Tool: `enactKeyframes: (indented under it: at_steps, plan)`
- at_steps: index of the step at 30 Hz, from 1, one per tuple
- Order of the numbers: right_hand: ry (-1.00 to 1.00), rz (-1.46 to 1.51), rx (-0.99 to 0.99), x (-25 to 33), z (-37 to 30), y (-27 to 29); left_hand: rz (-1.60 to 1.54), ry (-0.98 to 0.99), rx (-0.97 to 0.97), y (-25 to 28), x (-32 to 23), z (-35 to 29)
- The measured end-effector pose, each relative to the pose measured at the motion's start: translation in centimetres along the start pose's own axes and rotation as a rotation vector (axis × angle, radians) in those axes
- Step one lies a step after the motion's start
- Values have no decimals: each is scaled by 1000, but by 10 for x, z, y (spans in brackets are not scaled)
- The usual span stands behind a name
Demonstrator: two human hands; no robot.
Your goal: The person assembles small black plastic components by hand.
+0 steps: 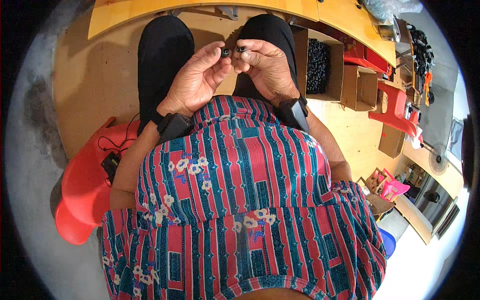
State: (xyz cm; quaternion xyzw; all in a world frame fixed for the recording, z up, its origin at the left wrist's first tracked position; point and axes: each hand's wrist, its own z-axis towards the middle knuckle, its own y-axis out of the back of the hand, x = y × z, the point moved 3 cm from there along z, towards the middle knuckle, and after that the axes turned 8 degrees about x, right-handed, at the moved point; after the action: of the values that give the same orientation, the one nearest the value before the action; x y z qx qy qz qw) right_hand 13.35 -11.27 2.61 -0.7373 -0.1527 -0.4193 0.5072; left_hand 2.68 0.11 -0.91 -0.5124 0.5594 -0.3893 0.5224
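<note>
Cylinder (226, 52) (small, black) at left grip (196, 80) tip, near right grip (267, 72)

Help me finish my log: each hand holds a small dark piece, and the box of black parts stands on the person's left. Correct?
Wrong side: the head view shows the box of black parts on the person's right. Left hand and right hand each hold a small dark piece.
</note>
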Motion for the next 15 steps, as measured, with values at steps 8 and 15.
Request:
enactKeyframes:
  at_steps: [8, 15]
  plan:
    - [-3, -68, -58, 4, -2, -7, 41, 19, -22, -8, 0, -3]
    - [6, -226, -70, 6, -2, -13, 66, 9, -44, -6, 0, -4]
